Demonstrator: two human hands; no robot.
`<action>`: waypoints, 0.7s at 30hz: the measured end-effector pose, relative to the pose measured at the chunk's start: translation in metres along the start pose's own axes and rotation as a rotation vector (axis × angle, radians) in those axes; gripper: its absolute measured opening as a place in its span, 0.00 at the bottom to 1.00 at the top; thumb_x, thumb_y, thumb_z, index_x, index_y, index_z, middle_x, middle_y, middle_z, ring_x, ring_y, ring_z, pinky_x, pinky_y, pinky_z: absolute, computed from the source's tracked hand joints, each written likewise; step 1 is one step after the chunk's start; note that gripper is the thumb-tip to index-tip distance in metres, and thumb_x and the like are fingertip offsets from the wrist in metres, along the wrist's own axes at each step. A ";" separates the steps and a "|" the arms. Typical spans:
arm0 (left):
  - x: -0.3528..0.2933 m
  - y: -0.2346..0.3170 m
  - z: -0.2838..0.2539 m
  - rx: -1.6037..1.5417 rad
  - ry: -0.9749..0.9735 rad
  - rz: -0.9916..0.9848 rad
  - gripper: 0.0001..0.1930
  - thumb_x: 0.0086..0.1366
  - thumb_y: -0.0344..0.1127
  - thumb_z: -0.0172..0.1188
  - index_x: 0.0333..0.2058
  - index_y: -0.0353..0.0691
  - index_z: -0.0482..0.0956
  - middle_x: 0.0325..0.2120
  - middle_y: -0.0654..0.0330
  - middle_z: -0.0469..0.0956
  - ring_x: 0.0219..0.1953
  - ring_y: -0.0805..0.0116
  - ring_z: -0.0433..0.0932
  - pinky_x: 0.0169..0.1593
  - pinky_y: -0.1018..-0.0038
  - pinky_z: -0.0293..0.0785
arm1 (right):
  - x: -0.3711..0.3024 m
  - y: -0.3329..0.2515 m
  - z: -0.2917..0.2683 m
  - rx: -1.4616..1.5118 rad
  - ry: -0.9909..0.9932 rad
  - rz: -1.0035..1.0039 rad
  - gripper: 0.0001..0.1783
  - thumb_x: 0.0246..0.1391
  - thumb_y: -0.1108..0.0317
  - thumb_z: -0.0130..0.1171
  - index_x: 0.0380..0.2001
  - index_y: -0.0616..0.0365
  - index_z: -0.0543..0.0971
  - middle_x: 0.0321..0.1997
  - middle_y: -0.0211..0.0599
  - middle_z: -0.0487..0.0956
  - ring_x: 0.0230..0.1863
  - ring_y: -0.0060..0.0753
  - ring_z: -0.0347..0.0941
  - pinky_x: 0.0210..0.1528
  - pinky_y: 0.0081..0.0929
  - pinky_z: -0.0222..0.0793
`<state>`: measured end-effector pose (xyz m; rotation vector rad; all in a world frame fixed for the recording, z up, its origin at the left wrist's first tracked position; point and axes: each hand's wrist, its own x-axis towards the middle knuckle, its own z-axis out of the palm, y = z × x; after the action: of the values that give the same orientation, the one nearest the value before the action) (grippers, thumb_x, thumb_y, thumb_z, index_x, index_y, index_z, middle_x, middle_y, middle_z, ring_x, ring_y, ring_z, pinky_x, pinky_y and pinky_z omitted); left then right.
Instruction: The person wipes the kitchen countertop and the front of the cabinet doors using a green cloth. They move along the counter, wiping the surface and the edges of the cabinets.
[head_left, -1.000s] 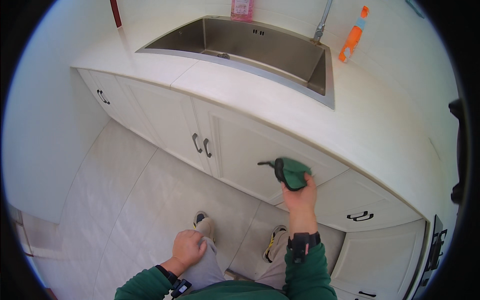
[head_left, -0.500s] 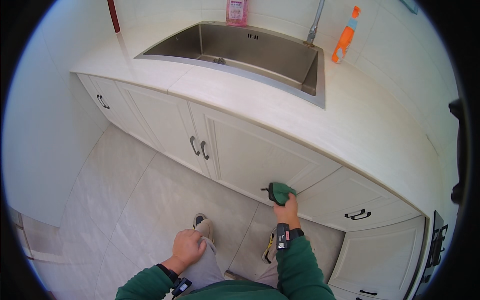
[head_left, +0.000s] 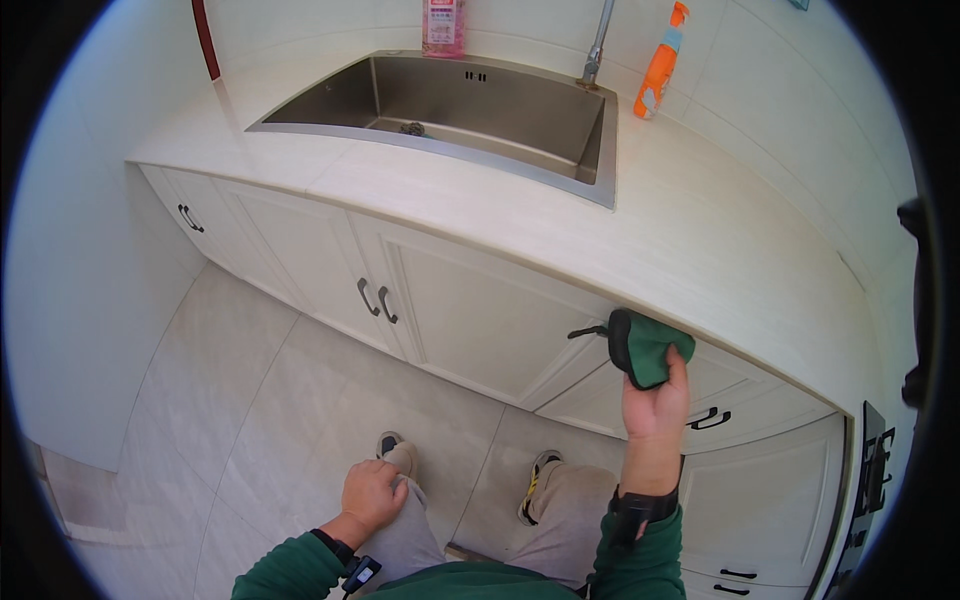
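My right hand (head_left: pixel 657 395) grips a green cloth (head_left: pixel 650 345) with a black border and a black hanging loop. The thumb lies on the green side, and the other fingers are mostly hidden behind the fabric. The cloth is at the upper part of the white cabinet front (head_left: pixel 490 320), just under the counter's front edge; whether it presses on the door cannot be seen. My left hand (head_left: pixel 373 493) lies over my left knee, holding nothing, its fingers draped on the trouser leg.
A steel sink (head_left: pixel 500 105) is set in the pale countertop (head_left: pixel 690 200). Behind it stand a pink bottle (head_left: pixel 443 30), a tap (head_left: pixel 597 50) and an orange spray bottle (head_left: pixel 657 75). Dark door handles (head_left: pixel 378 300) stick out from the cabinet. A black appliance (head_left: pixel 868 490) edges in at right.
My right hand has carried the cloth up and to the right, from low on the cabinet to near the counter edge. My left hand stays on the knee. The view has shifted slightly.
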<state>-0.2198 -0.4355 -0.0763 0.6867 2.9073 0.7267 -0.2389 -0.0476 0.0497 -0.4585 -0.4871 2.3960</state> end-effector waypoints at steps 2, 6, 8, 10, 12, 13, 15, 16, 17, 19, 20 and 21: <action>0.001 0.000 0.001 0.000 0.013 0.013 0.08 0.51 0.37 0.62 0.29 0.40 0.80 0.29 0.55 0.80 0.36 0.52 0.77 0.42 0.58 0.72 | 0.011 0.015 -0.027 0.022 0.188 0.038 0.17 0.62 0.69 0.52 0.54 0.58 0.71 0.57 0.39 0.75 0.58 0.42 0.70 0.63 0.43 0.65; 0.002 -0.001 0.000 -0.015 0.049 0.039 0.08 0.49 0.36 0.64 0.27 0.40 0.79 0.27 0.56 0.79 0.35 0.52 0.77 0.40 0.58 0.72 | 0.041 0.057 -0.103 0.024 0.433 0.136 0.16 0.61 0.70 0.52 0.52 0.57 0.72 0.56 0.38 0.75 0.57 0.41 0.71 0.59 0.44 0.69; 0.001 -0.002 0.000 -0.024 0.044 0.033 0.09 0.49 0.36 0.64 0.27 0.40 0.79 0.28 0.56 0.79 0.35 0.52 0.77 0.40 0.58 0.72 | 0.054 0.078 -0.138 -0.011 0.520 0.163 0.15 0.60 0.71 0.51 0.51 0.57 0.72 0.55 0.38 0.75 0.57 0.41 0.71 0.58 0.43 0.70; 0.001 -0.004 -0.002 -0.031 0.053 0.035 0.09 0.48 0.36 0.64 0.28 0.40 0.79 0.28 0.55 0.79 0.35 0.52 0.77 0.41 0.59 0.72 | 0.064 0.095 -0.166 -0.101 0.608 0.142 0.14 0.60 0.72 0.49 0.50 0.58 0.72 0.55 0.38 0.74 0.56 0.41 0.71 0.57 0.43 0.71; 0.000 -0.007 -0.004 -0.030 0.036 0.025 0.09 0.48 0.36 0.64 0.29 0.40 0.79 0.29 0.55 0.79 0.36 0.52 0.77 0.42 0.59 0.72 | 0.073 0.107 -0.187 -0.103 0.640 0.176 0.14 0.59 0.73 0.48 0.48 0.60 0.72 0.52 0.39 0.75 0.55 0.40 0.72 0.54 0.41 0.72; 0.000 -0.009 -0.005 -0.030 0.033 0.022 0.09 0.48 0.36 0.65 0.29 0.40 0.79 0.29 0.55 0.79 0.36 0.52 0.77 0.42 0.59 0.72 | 0.076 0.112 -0.197 -0.123 0.667 0.186 0.14 0.59 0.73 0.48 0.48 0.61 0.72 0.51 0.39 0.75 0.54 0.39 0.72 0.53 0.40 0.72; -0.002 -0.013 -0.009 -0.031 0.039 0.015 0.10 0.48 0.36 0.65 0.29 0.40 0.79 0.29 0.56 0.79 0.36 0.52 0.77 0.43 0.59 0.71 | 0.082 0.120 -0.215 -0.166 0.715 0.210 0.14 0.57 0.73 0.49 0.47 0.62 0.73 0.49 0.40 0.76 0.53 0.39 0.72 0.52 0.38 0.72; -0.003 -0.015 -0.010 -0.033 0.041 0.013 0.10 0.48 0.36 0.65 0.30 0.40 0.79 0.30 0.56 0.79 0.36 0.52 0.77 0.43 0.59 0.71 | 0.086 0.124 -0.223 -0.211 0.715 0.232 0.15 0.56 0.72 0.50 0.47 0.62 0.73 0.49 0.41 0.76 0.52 0.39 0.72 0.52 0.38 0.72; -0.003 -0.016 -0.011 -0.039 0.030 0.007 0.10 0.48 0.35 0.65 0.30 0.40 0.79 0.30 0.56 0.79 0.37 0.52 0.77 0.43 0.59 0.71 | 0.088 0.126 -0.231 -0.394 0.677 0.258 0.16 0.55 0.71 0.52 0.47 0.63 0.73 0.48 0.41 0.76 0.51 0.39 0.72 0.52 0.37 0.72; -0.003 -0.019 -0.013 -0.050 0.010 -0.003 0.09 0.49 0.33 0.64 0.31 0.40 0.78 0.31 0.56 0.79 0.38 0.52 0.77 0.44 0.59 0.71 | 0.092 0.129 -0.247 -1.253 0.443 0.316 0.17 0.52 0.69 0.54 0.46 0.63 0.74 0.48 0.42 0.77 0.50 0.39 0.73 0.52 0.36 0.71; -0.003 -0.019 -0.013 -0.048 0.008 -0.003 0.09 0.49 0.34 0.64 0.31 0.40 0.78 0.31 0.56 0.79 0.38 0.52 0.77 0.44 0.60 0.71 | 0.094 0.129 -0.254 -1.693 0.279 0.325 0.18 0.51 0.68 0.56 0.46 0.63 0.74 0.48 0.43 0.77 0.50 0.40 0.73 0.52 0.36 0.71; -0.003 -0.019 -0.014 -0.046 0.006 -0.004 0.09 0.49 0.34 0.64 0.31 0.40 0.78 0.31 0.56 0.79 0.38 0.52 0.77 0.44 0.60 0.71 | 0.096 0.130 -0.260 -1.964 0.172 0.319 0.19 0.50 0.67 0.57 0.46 0.64 0.74 0.48 0.44 0.77 0.49 0.40 0.73 0.52 0.35 0.71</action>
<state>-0.2275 -0.4576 -0.0729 0.6752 2.8869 0.7934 -0.2631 -0.0202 -0.2544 -1.4926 -2.6748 1.2289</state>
